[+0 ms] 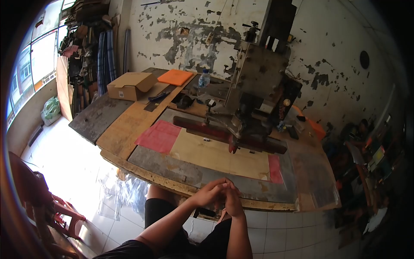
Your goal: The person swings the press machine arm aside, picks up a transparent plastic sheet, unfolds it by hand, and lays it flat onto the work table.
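Observation:
My left hand (210,194) and my right hand (233,202) are clasped together at the front edge of the worktable, fingers laced and closed. No object shows between them. Just beyond them lies the grey metal bed (202,172) of a press, bearing a long cream sheet (215,155). A red sheet (158,136) shows at its left end, and a smaller red piece (274,168) at its right. Over the sheets hangs the dark red crossbar (194,124) of the heavy press machine (254,73).
Left at the back stand an opened cardboard box (129,85), an orange folded sheet (175,77) and a water bottle (204,81). Clear plastic (324,194) covers the table's right corner. A red-brown chair (64,211) stands at left; plastic bags (123,192) lie on the floor.

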The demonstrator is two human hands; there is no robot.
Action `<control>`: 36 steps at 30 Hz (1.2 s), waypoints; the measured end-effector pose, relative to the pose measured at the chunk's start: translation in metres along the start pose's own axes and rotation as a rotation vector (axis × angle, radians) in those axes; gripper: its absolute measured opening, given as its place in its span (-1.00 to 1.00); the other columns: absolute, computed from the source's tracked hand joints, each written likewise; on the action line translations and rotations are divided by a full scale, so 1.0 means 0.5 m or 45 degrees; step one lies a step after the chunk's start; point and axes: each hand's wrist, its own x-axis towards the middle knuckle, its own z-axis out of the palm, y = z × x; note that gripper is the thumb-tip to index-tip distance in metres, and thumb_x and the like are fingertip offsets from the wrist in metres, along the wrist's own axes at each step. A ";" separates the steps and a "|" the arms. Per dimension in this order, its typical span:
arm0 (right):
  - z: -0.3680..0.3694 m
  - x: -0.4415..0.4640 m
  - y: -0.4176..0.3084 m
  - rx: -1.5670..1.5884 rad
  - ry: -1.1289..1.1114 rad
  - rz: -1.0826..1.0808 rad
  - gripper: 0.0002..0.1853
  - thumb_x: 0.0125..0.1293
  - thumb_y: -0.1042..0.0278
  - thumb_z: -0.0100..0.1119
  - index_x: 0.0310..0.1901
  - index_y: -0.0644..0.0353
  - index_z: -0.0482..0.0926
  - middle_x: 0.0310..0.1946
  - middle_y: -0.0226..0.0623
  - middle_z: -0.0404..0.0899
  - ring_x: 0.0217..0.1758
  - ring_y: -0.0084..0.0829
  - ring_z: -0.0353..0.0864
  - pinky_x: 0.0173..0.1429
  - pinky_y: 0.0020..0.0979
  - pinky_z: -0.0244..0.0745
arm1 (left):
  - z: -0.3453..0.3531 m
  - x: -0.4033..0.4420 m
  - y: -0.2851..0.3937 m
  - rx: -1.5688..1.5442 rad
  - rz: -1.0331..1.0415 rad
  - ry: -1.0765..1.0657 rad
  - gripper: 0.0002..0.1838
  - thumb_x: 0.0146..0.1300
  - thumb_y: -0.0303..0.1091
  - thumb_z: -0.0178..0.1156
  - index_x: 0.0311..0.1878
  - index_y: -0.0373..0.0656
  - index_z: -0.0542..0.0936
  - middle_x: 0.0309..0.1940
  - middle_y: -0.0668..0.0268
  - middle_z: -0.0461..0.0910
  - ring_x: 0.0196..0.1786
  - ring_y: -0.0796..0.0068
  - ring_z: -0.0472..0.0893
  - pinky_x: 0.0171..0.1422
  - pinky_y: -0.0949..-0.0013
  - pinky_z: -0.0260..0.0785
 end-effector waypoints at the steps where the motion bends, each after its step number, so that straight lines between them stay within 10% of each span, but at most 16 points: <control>1: 0.000 0.000 0.006 -0.013 0.009 -0.027 -0.42 0.75 -0.05 -0.42 0.23 0.30 0.48 0.03 -0.17 0.59 0.13 -0.36 0.57 0.30 -0.35 0.44 | 0.000 0.000 0.000 0.001 0.001 -0.002 -0.60 0.64 -0.04 -0.14 0.16 -0.18 0.48 0.04 0.21 0.68 -0.33 0.52 0.64 -0.41 0.50 0.49; 19: -0.001 -0.002 0.003 0.008 -0.027 0.027 -0.44 0.76 0.02 -0.39 0.35 0.36 0.41 0.18 -0.08 0.53 0.23 -0.35 0.54 0.36 -0.35 0.41 | 0.001 0.000 -0.003 -0.005 0.000 -0.017 -0.60 0.65 -0.05 -0.17 0.16 -0.18 0.47 0.12 0.18 0.68 -0.25 0.50 0.67 -0.41 0.50 0.50; 22: 0.007 0.003 0.021 -0.061 0.062 -0.130 -0.45 0.73 -0.10 -0.36 0.14 0.25 0.46 -0.37 -0.32 0.65 -0.43 -0.53 0.65 -0.36 -0.51 0.54 | -0.001 0.003 -0.015 -0.055 0.025 -0.020 -0.60 0.65 -0.05 -0.17 0.15 -0.17 0.47 0.12 0.18 0.67 -0.24 0.50 0.67 -0.41 0.50 0.50; 36: 0.007 0.000 -0.004 -0.054 0.055 -0.117 -0.48 0.74 -0.07 -0.37 0.16 0.24 0.46 -0.34 -0.34 0.67 -0.37 -0.56 0.67 -0.30 -0.53 0.56 | 0.001 0.002 -0.001 -0.054 0.030 -0.058 -0.62 0.65 -0.08 -0.19 0.17 -0.17 0.45 0.15 0.15 0.66 -0.20 0.50 0.68 -0.44 0.52 0.49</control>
